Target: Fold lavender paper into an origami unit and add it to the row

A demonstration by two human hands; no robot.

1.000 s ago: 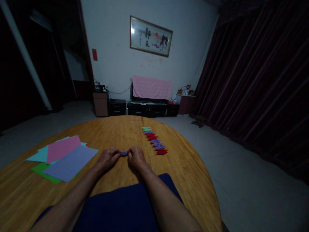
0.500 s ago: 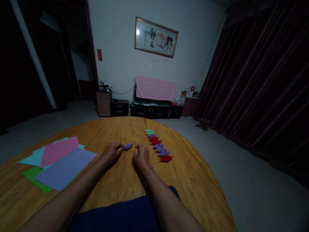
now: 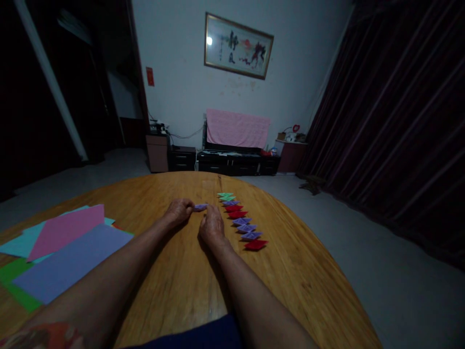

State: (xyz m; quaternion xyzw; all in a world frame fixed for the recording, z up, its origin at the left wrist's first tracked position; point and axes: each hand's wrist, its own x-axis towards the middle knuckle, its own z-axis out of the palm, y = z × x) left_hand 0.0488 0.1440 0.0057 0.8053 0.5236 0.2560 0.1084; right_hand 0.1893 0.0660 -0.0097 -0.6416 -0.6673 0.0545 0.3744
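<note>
A small purple folded paper boat (image 3: 200, 207) is held a little above or at the wooden table (image 3: 170, 281); which of the two I cannot tell. My left hand (image 3: 179, 211) pinches its left end. At its right end, the fingers of my right hand (image 3: 212, 226) are closed on the tip, partly hidden behind the hand's back. To the right of my right hand runs a row of folded paper boats in green, purple and red, the closest being a red paper boat (image 3: 256, 245).
Left of my left arm lies a fanned pile of coloured sheets, among them a purple sheet (image 3: 72, 264), a pink sheet (image 3: 69, 230) and a green sheet (image 3: 18, 281). Beyond the table stands a low black cabinet (image 3: 228, 165); a dark curtain (image 3: 381, 121) hangs at the right.
Both hands have moved farther from me across the table, the left also rightward with the purple boat. My right fingers, apart from the boat before, have come to its right end. The view shifted slightly.
</note>
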